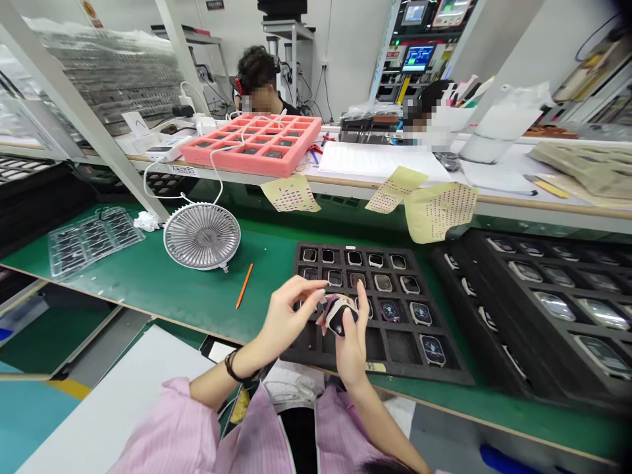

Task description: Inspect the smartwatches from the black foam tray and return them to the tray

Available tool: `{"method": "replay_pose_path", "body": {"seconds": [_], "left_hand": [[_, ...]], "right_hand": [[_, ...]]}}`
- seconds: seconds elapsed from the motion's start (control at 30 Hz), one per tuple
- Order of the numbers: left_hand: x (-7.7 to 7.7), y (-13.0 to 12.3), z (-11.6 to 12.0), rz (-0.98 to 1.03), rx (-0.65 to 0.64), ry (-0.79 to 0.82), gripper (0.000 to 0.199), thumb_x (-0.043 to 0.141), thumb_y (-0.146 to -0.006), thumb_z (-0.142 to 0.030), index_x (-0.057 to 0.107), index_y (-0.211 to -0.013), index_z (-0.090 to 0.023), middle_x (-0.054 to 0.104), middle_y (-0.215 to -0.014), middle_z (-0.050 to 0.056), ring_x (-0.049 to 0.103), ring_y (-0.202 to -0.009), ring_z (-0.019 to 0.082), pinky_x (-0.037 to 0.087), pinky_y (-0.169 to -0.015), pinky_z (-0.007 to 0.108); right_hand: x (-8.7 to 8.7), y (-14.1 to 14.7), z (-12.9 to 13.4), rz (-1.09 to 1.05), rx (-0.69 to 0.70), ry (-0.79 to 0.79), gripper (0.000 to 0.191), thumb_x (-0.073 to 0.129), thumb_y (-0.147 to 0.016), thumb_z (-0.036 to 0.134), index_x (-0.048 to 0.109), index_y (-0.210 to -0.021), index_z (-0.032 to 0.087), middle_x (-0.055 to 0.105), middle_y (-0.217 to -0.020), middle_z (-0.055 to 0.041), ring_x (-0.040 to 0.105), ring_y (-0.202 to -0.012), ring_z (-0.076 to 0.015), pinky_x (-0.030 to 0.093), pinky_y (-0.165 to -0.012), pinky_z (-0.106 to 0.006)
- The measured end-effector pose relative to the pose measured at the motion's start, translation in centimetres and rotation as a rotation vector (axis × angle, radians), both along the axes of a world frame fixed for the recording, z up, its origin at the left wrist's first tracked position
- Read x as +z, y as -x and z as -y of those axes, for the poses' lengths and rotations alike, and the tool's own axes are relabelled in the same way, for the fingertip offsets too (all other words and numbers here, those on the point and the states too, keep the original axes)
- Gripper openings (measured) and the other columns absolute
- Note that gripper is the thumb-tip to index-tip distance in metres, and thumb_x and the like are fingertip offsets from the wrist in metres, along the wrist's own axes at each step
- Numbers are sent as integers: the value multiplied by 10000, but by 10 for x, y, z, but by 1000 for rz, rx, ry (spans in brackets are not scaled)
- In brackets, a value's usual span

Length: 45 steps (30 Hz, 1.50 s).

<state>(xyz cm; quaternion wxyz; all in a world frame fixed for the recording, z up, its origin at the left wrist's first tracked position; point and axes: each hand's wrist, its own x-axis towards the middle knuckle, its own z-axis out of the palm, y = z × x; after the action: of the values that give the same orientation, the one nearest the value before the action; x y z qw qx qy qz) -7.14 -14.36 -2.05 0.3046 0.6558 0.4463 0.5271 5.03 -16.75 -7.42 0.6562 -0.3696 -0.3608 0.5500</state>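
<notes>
My right hand (353,342) holds a watch case (340,316) with a dark, rounded underside over the front part of a black foam tray (444,359). Thumb and fingers wrap round its sides. To the left of it, my left hand (293,306) has its thumb and forefinger pinched close together near the case's upper edge; what lies between the fingertips is too small to make out. Square watch cases, among them one at the tray's right front (433,349), sit in the tray's compartments. Some front compartments hold nothing.
A round fan (202,236), an orange pen (244,286) and a clear plastic tray (93,241) are on the green bench to the left. Stacked black trays (536,329) of watches stand right. A pink foam tray (296,158) is on the shelf, with two people beyond.
</notes>
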Motion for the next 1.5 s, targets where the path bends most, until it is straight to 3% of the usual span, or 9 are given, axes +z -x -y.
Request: {"method": "replay_pose_path", "body": {"seconds": [0.17, 0.37, 0.5, 0.63, 0.93, 1.03, 1.17, 1.33, 1.5], "left_hand": [[-4, -30, 8, 55, -10, -104, 184, 604, -902, -231, 756, -994, -186, 624, -723, 26, 578, -638, 108, 496, -567, 208], [-18, -36, 4, 111, -16, -192, 171, 619, -898, -221, 754, -1001, -201, 640, -757, 28, 588, -677, 113, 505, -616, 227], [-22, -35, 2, 139, -121, -107, 222, 580, -926, -297, 732, -1059, -206, 665, -974, 87, 637, -940, 185, 545, -838, 335], [-29, -33, 3, 134, -298, -54, 324, 558, -932, -373, 652, -1215, -248, 571, -1333, 108, 445, -1343, 272, 395, -1107, 495], [-39, -30, 5, 110, -403, 34, 392, 465, -975, -300, 527, -1362, -287, 383, -1533, 60, 194, -1483, 263, 232, -1194, 539], [-42, -24, -4, -54, -460, 6, 550, 533, -921, -212, 398, -1451, -275, 347, -1549, 84, 234, -1471, 253, 266, -1192, 504], [-46, -20, -17, -373, -385, -165, 758, 563, -823, -86, 252, -1503, -207, 348, -1538, 151, 310, -1439, 263, 319, -1173, 489], [-55, -29, -20, -537, -273, -169, 595, 525, -767, -20, 451, -1339, -164, 598, -1311, 147, 564, -1233, 252, 500, -1029, 426], [-65, -29, -20, -541, -182, -166, 523, 503, -737, 3, 540, -1226, -179, 667, -1210, 121, 644, -1117, 238, 544, -948, 406]], "right_hand": [[-7, 0, 1, 141, -212, -76, 604, 452, -953, 419, 211, -1501, 340, 507, -1211, -54, 544, -1081, -186, 431, -975, -407], [-7, -1, -2, 285, -298, -213, 588, 413, -970, 381, 184, -1507, 311, 483, -1236, -87, 532, -1100, -210, 426, -978, -450], [-1, -3, -4, 289, -309, -175, 611, 396, -971, 398, 131, -1515, 313, 452, -1277, -112, 520, -1140, -229, 425, -996, -455], [2, -5, -5, 269, -321, -136, 641, 384, -963, 421, 89, -1523, 319, 425, -1308, -118, 508, -1168, -242, 425, -1003, -455], [-1, -13, -10, 374, -346, -126, 600, 398, -976, 399, 150, -1513, 296, 446, -1295, -111, 497, -1173, -217, 385, -1048, -439], [-1, -26, -19, 458, -273, -63, 635, 435, -958, 412, 175, -1523, 286, 463, -1337, -106, 494, -1196, -214, 389, -1052, -417], [3, -45, -26, 630, -37, -37, 753, 487, -933, 404, 90, -1552, 242, 615, -1145, -88, 621, -1013, -215, 493, -900, -367], [9, -44, -22, 934, 36, 37, 829, 543, -865, 397, 142, -1557, 177, 697, -898, -85, 673, -695, -280, 520, -685, -395], [7, -36, -17, 948, 29, 48, 816, 570, -834, 375, 206, -1546, 216, 698, -1044, -119, 679, -817, -326, 510, -770, -467]]}}
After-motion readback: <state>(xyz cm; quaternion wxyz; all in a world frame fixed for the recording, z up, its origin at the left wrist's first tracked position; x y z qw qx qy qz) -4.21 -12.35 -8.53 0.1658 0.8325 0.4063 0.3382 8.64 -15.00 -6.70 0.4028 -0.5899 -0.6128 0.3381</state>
